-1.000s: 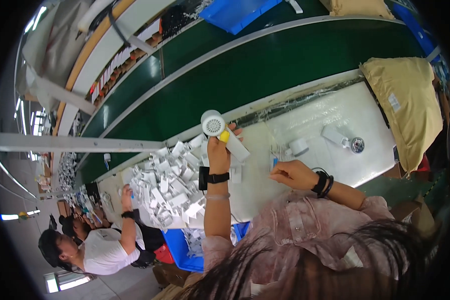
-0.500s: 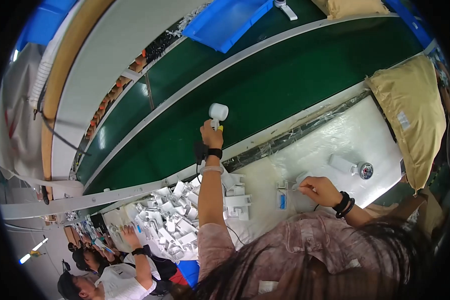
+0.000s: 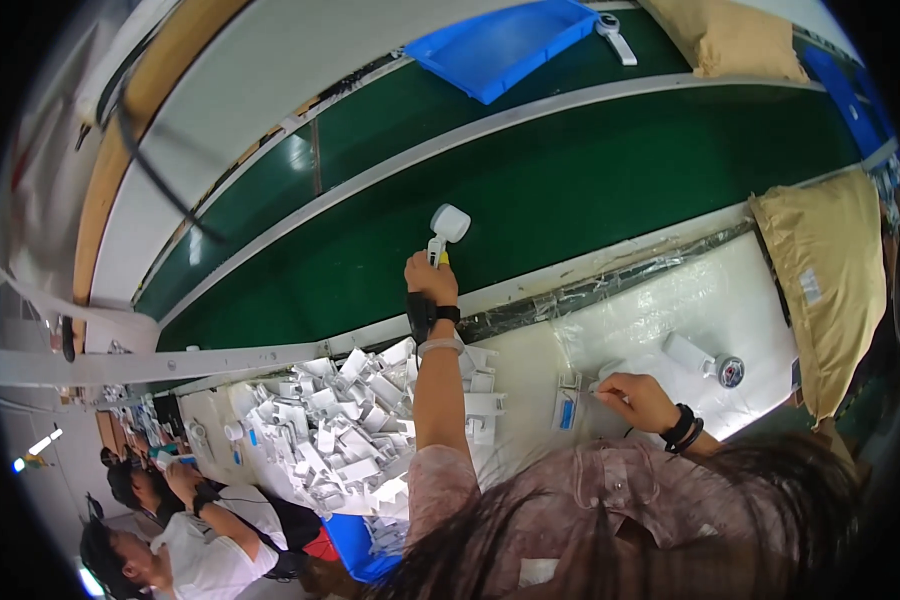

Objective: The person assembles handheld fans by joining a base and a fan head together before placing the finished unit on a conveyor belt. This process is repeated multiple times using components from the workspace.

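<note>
My left hand [image 3: 431,279] reaches out over the green belt, its fingers wrapped around the handle of a white handheld device [image 3: 451,224] with a thick round head. The head points away from me, and a bit of yellow shows beside the fingers. Over the plastic-covered table, my right hand [image 3: 642,402] is closed in a pinch; whatever its fingertips hold is too small to make out. Left of it lies a small fixture with a blue block [image 3: 567,413]. Beyond that hand rests another white device [image 3: 688,352], with a dark round face on its head.
White plastic housings [image 3: 355,415] are heaped to the left of my left arm. A blue tray [image 3: 500,48] and a white device [image 3: 618,42] sit on the far side. Tan sacking [image 3: 820,290] hangs at the right. Co-workers [image 3: 185,545] sit at the lower left.
The view has swung a little. My left hand still grips the device above the belt, slightly nearer to me. My right hand has hardly moved. A co-worker's raised hand has shifted at the left.
</note>
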Motion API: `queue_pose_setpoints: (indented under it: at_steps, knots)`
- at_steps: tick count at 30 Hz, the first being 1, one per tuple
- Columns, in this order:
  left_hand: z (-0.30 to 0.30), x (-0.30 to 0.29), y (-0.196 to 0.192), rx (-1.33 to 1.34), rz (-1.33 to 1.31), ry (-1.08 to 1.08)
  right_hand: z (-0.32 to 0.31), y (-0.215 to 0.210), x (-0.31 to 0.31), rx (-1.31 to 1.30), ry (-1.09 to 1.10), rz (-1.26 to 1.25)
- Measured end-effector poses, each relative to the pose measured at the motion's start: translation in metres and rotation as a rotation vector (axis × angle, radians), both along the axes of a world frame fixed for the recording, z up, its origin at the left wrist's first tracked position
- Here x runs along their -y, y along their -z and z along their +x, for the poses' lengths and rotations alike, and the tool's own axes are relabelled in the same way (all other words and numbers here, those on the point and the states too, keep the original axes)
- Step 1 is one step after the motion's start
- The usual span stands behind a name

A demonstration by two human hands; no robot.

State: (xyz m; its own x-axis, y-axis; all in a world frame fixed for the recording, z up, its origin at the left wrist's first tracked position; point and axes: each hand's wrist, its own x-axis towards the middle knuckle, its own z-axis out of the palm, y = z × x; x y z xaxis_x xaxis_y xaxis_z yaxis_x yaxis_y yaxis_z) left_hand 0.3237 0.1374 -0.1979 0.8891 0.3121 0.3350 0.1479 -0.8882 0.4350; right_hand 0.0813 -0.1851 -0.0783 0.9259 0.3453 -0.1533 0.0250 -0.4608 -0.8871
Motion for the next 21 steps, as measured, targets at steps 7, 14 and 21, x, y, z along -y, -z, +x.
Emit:
queue_pose_setpoints:
  at_steps: [7, 14, 21]
  knots:
    - [-0.012, 0.005, -0.014, 0.122, 0.029, 0.110, -0.001, -0.002, -0.007, -0.021, -0.037, -0.041]
    - [-0.011, -0.006, -0.012, 0.120, 0.141, 0.214, 0.004, -0.004, -0.015, -0.022, -0.093, -0.077]
    - [-0.021, -0.003, -0.025, 0.063, 0.166, 0.288, 0.000, -0.001, -0.017, -0.034, -0.087, -0.122]
